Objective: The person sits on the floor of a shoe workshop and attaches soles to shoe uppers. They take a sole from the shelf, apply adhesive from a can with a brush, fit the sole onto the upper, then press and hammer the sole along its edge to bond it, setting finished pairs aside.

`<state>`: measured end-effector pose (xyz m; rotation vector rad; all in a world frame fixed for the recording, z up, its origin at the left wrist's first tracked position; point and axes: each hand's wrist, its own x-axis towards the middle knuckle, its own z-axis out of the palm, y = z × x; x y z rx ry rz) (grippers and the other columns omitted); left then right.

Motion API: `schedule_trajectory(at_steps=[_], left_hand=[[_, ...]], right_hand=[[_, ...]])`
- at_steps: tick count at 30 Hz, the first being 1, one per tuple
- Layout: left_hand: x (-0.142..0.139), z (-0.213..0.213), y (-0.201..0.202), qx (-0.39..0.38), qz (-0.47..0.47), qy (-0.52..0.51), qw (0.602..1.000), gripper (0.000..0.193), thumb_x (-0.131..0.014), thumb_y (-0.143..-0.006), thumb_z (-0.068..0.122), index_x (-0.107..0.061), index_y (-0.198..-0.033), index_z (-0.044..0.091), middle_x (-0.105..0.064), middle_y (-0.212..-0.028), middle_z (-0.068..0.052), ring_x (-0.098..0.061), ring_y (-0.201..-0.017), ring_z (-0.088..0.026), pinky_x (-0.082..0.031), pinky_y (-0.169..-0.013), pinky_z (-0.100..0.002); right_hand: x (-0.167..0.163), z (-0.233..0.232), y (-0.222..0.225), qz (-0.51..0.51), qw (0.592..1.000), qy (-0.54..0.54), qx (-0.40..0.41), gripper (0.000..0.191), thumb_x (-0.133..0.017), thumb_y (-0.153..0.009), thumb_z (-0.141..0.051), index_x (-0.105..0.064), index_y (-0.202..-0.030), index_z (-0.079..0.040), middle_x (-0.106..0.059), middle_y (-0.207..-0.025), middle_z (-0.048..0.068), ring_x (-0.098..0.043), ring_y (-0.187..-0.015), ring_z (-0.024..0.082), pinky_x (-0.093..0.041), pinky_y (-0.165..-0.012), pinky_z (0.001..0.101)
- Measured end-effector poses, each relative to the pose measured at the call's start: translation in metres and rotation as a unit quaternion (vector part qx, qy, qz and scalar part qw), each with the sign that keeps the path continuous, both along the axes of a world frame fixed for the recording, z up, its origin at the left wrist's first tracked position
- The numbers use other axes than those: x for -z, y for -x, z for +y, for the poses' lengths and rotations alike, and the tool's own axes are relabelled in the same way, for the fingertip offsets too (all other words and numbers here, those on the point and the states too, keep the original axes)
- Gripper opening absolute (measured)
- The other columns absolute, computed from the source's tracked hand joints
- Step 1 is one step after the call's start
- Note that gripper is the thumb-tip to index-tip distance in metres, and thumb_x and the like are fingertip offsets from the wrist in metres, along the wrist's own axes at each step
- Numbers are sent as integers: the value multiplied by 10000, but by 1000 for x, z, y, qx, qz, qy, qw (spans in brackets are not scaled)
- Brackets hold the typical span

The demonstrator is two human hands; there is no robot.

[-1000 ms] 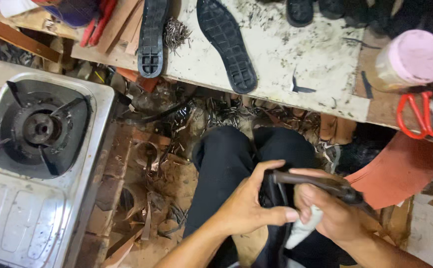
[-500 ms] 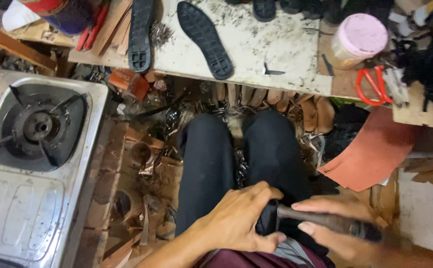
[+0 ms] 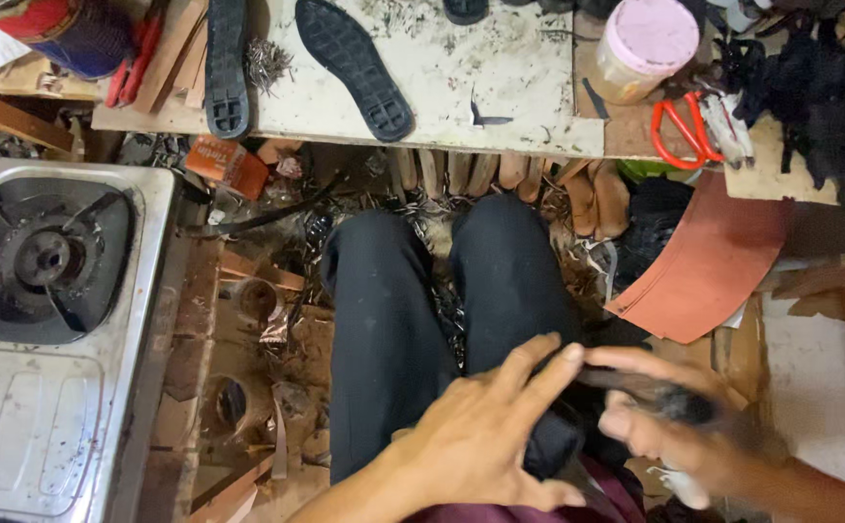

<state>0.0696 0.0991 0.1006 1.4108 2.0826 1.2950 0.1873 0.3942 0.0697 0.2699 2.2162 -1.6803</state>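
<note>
the surface (image 3: 500, 107) edge runs across the top, with black soles (image 3: 354, 68), a pink-lidded jar (image 3: 650, 48) and red scissors (image 3: 679, 131) on it. a gas stove (image 3: 54, 329) fills the left; scrap-strewn floor (image 3: 248, 387) lies between it and the lap. over the right thigh, the left hand (image 3: 480, 441) has fingers spread open, touching a dark, blurred piece (image 3: 650, 392) which the right hand (image 3: 693, 436) grips.

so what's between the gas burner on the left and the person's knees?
Head view: a strip of floor littered with scraps between the gas burner and the knees in black trousers: leather offcuts, curled strips and ring-shaped pieces.
</note>
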Motion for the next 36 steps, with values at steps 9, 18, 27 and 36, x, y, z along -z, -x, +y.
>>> schedule_trajectory(at_steps=[9,18,27,36], left_hand=[[41,-14,-21,34,-337,-99,936,756,-670,-958,543,-490,-1479,25,-572,-1375,-237,-612,-1260,-393,-513,-1106,-441],[142,36,-25,-265,-795,-290,462,641,-550,-944,630,-667,-1102,20,-715,-891,-142,-703,-798,-253,-577,-746,-383],[182,40,-17,-326,-754,-347,453,501,-550,-995,509,-668,-1170,55,-723,-947,-66,-676,-780,-178,-549,-702,-330],[207,35,-13,-331,-679,-329,566,494,-557,-1009,446,-642,-1207,1,-691,-1030,-49,-646,-905,-137,-520,-820,-302]], right_hand=[[25,-8,-6,-164,939,141,266,541,-763,-960,-188,-609,-1470,-91,-586,-921,150,-520,-717,256,-411,-619,457],[38,-123,-3,187,965,-169,67,626,-884,-735,-101,-657,-1311,-9,-734,-1052,110,-714,-883,130,-579,-773,253],[55,-115,-22,207,959,-189,43,397,-807,-736,-73,-724,-1120,-16,-773,-1025,128,-772,-920,171,-572,-870,262],[80,-109,13,131,984,-117,27,323,-824,-759,-62,-775,-1072,-3,-828,-956,114,-803,-844,166,-611,-783,290]])
